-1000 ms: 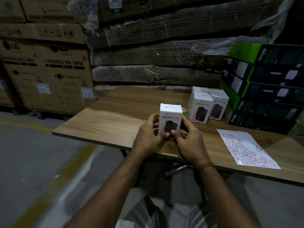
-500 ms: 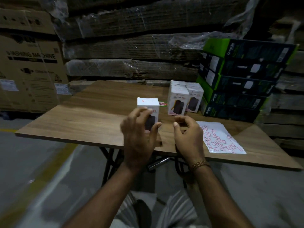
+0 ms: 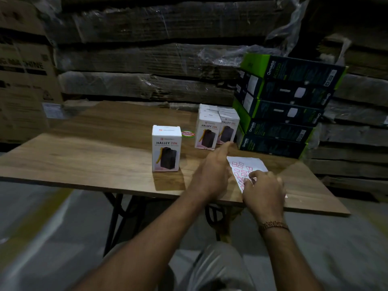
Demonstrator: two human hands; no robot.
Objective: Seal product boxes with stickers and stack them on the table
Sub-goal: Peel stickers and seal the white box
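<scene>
A white Halley 20K product box [image 3: 166,149] stands upright and alone on the wooden table [image 3: 94,156], with neither hand touching it. To its right lies a white sticker sheet [image 3: 244,165] with several red-edged stickers. My left hand [image 3: 212,171] reaches over the sheet's left edge with its fingers stretched out. My right hand [image 3: 263,190] lies on the sheet with fingers curled, thumb and forefinger pinching at a sticker [image 3: 249,180]. Several more white product boxes [image 3: 217,127] stand grouped farther back.
A stack of green-and-black Omada boxes [image 3: 281,106] fills the table's back right corner. A small round label [image 3: 188,133] lies on the table behind the lone box. Wrapped cardboard stacks [image 3: 147,59] stand behind the table, and large cartons [image 3: 23,80] at the left.
Both hands let go of the white box, which now stands on the table. They moved right to the sticker sheet, and the view turned right.
</scene>
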